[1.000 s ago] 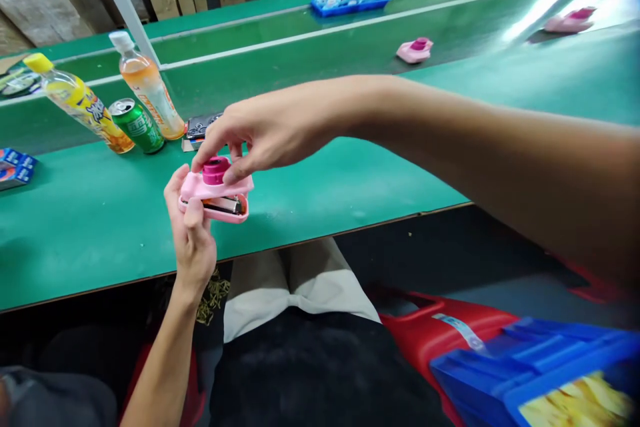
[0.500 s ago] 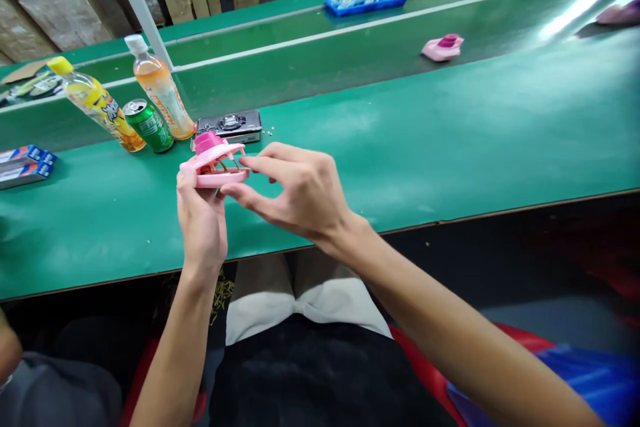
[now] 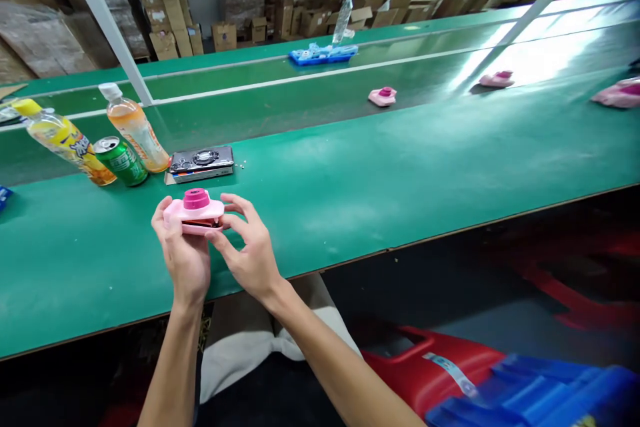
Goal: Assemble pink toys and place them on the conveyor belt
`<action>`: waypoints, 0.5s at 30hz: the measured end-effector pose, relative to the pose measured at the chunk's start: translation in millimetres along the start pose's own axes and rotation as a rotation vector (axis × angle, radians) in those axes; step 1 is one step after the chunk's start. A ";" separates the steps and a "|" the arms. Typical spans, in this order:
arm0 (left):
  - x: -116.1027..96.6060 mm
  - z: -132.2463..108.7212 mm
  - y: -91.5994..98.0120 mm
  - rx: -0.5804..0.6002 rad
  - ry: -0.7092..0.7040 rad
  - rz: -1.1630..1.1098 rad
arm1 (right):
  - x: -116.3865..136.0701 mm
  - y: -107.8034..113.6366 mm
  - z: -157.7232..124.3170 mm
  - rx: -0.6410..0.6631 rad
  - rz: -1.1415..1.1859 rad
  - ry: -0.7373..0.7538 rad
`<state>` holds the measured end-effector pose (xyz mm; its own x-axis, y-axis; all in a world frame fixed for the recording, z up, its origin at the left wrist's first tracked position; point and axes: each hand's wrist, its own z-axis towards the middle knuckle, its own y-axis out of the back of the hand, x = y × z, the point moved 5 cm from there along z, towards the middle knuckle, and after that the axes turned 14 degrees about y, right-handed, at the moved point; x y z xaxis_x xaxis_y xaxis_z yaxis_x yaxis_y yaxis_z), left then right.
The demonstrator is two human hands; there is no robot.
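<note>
I hold a pink toy camera with a magenta lens ring just above the near part of the green table. My left hand wraps its left end from below, thumb on the top edge. My right hand pinches the camera's right side with thumb and fingertips. The two pink shell halves sit nearly together, with a thin dark gap along the front.
Two drink bottles and a green can stand at the left, beside a dark flat device. More pink cameras lie on the belt behind, plus a blue tray. A blue bin and red crate sit low right.
My right hand swung from over the camera to its right side. The gaping pink shell has been pressed nearly closed. The view tilted up, showing more of the belt.
</note>
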<state>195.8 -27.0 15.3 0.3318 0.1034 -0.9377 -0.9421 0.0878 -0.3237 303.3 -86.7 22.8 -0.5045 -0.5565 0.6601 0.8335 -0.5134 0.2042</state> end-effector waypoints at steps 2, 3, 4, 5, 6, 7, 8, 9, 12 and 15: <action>1.2 -1.2 -3.0 0.041 -0.016 -0.003 | -1.3 3.5 -0.8 0.002 -0.003 0.039; 1.6 -1.9 -4.2 0.052 -0.018 -0.009 | -2.6 5.4 -1.1 -0.008 0.009 0.037; 2.0 -2.5 -5.1 0.054 -0.015 -0.018 | -3.9 6.8 -1.4 -0.022 0.027 0.030; 2.1 -3.1 -5.4 0.049 -0.011 -0.027 | -5.1 7.5 -2.1 -0.036 0.050 0.023; 2.3 -3.5 -5.2 0.038 -0.005 -0.037 | -6.1 7.7 -3.2 -0.052 0.075 0.016; 2.7 -3.6 -4.7 0.026 0.006 -0.048 | -7.2 7.6 -4.7 -0.073 0.100 0.007; 3.4 -3.6 -3.8 0.016 0.021 -0.058 | -8.6 7.5 -6.4 -0.103 0.125 -0.008; 4.1 -3.4 -2.7 0.005 0.034 -0.068 | -10.6 7.6 -8.4 -0.147 0.163 -0.033; 5.8 -3.3 -0.1 -0.031 0.054 -0.059 | -18.1 5.8 -13.0 -0.264 0.368 -0.156; 8.8 -4.9 -0.5 -0.049 0.075 -0.019 | -17.4 0.1 -12.2 -0.190 0.529 -0.260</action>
<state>198.9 -31.0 6.6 0.3466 0.0278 -0.9376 -0.9376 0.0405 -0.3454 309.4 -85.1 2.5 0.0573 -0.6025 0.7960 0.8890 -0.3321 -0.3154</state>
